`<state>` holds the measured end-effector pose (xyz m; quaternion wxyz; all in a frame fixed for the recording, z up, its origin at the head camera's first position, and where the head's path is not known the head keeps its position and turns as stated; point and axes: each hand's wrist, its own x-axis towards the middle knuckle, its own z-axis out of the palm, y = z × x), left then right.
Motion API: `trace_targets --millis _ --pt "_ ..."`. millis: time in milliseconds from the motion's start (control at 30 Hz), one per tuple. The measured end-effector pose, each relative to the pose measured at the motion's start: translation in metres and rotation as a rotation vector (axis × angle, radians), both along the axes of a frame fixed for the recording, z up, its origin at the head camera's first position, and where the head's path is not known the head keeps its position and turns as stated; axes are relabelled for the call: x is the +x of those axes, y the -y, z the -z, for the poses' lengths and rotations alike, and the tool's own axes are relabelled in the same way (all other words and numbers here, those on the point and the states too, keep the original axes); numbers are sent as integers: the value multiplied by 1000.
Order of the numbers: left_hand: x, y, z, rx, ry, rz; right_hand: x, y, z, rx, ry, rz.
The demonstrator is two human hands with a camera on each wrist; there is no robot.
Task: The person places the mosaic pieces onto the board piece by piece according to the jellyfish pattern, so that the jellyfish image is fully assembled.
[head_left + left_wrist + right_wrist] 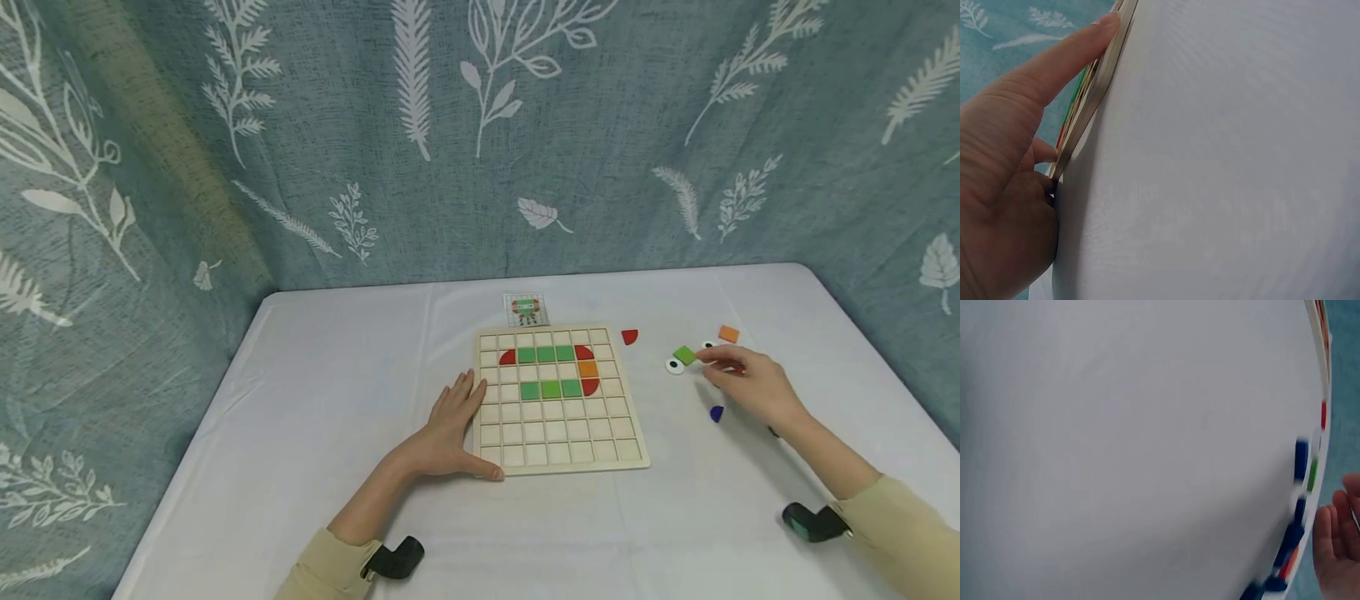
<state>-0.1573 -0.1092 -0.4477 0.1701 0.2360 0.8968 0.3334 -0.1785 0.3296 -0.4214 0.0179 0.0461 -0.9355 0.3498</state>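
Note:
A pale wooden grid board (543,432) holds green squares (551,389), red quarter-round pieces (508,357) and an orange square (587,369) in its upper rows. My left hand (442,437) steadies its left side, fingers spread along the edge. The left thumb (1069,59) presses the lower corner. Out to the right, my right hand (753,390) reaches over loose pieces, its fingertips right at a light green square tile (685,356). In the right wrist view a gap shows between these fingers and the green tile (1313,475). Red pieces are partly hidden beneath the hand.
Behind the board lies a small pattern card (526,310). Scattered at the right are a red quarter-round (629,336), a white eye disc (675,366), an orange square (728,333) and a dark blue piece (717,413). A patterned curtain (450,167) backs the white-covered table (337,375).

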Motion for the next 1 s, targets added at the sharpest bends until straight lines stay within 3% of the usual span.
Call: trace_targets --millis 300,700,1000 --pt "1 0 -1 4 -11 4 2 -38 5 68 24 27" --pt "1 0 0 -8 -15 3 -2 -42 3 82 128 -90" --pt "0 0 1 -16 -11 2 -3 -35 7 121 69 -92"
